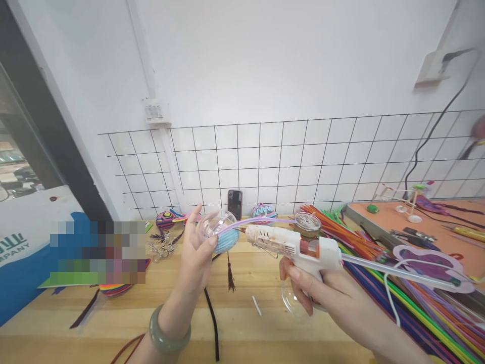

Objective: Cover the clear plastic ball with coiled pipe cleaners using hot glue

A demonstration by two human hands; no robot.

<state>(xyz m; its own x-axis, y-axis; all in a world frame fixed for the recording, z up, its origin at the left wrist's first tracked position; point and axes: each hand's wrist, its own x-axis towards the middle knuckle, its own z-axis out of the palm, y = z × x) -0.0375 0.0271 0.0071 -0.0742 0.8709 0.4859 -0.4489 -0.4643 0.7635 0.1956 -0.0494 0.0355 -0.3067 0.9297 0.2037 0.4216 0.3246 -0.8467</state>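
My left hand [197, 255], with a green bangle [166, 333] on the wrist, grips a clear plastic ball [214, 218]. Fuzzy light-blue strands [227, 241] cover its lower part. A thin lilac strip [261, 220] stretches rightward from the ball. My right hand [326, 290] is wrapped round the handle of a white glue gun [276, 240], fingers at its orange trigger. A long clear glue stick [401, 273] sticks out of the gun's back. The nozzle points left at the blue strands; whether it touches them I cannot tell. Beneath the right hand lies a clear plastic dome [288, 298].
Colourful pipe cleaners [413, 313] spread along the right, near an orange mat [466, 217] with tools. A spool [307, 221], a phone [235, 203] and a decorated ball [264, 211] stand by the wire grid [261, 162]. A black strip [212, 323] lies in front.
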